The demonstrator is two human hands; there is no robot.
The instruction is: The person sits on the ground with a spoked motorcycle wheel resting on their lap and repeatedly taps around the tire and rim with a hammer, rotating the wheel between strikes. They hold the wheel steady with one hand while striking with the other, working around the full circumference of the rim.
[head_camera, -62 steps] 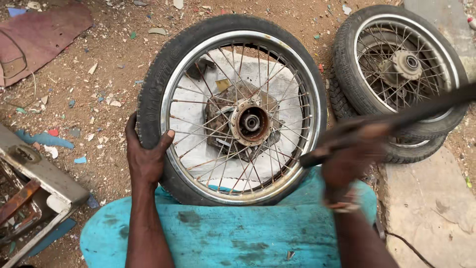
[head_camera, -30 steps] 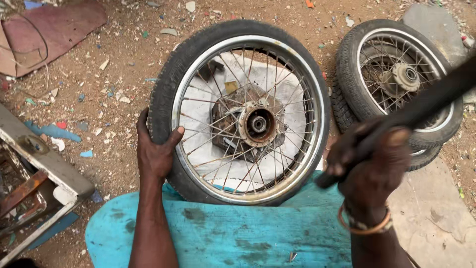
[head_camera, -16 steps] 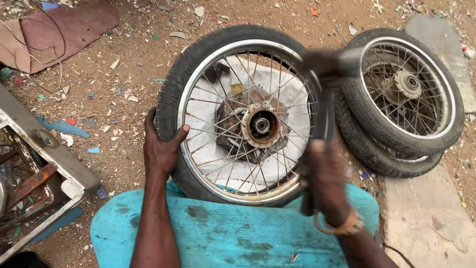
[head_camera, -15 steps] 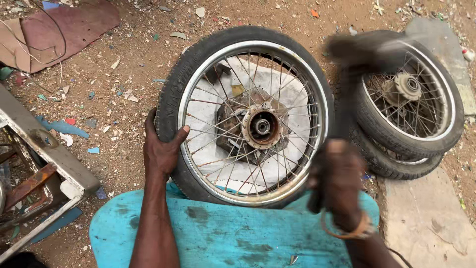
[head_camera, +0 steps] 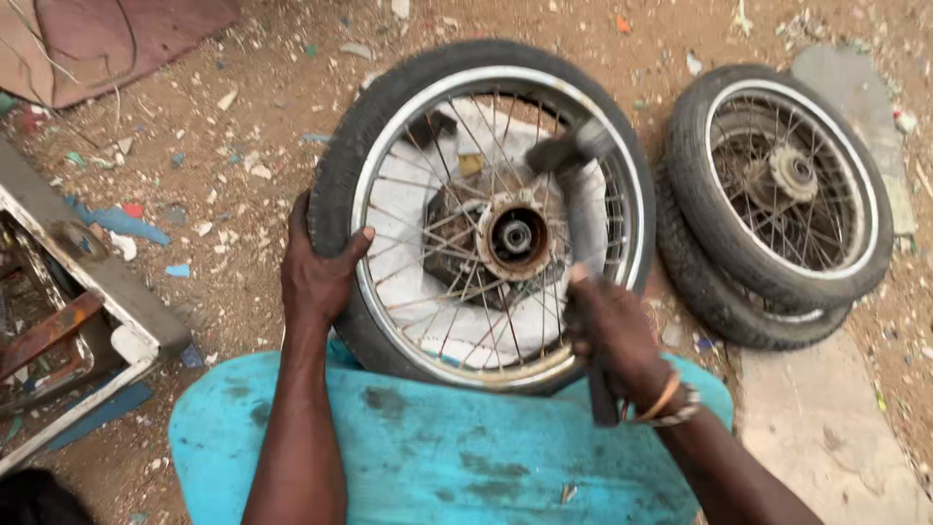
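A left hand [head_camera: 316, 277] is gripping the rubber of a black-tyred, wire-spoked motorcycle wheel [head_camera: 486, 209] propped at the far edge of a turquoise board [head_camera: 437, 452], while the right hand [head_camera: 612, 335] is closing around a dark hammer [head_camera: 578, 185]. The wheel looks heavy and rigid; its tyre edge seems the surest hold.

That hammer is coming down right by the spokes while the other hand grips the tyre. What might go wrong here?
1. The hammer, blurred mid-swing in the right hand, could miss the hub and bend the thin spokes around it.
2. The left hand grips the tyre at the rim, so a glancing blow might reach its fingers.
3. The wheel leans on the blue board, and a hard hit could make it slip.
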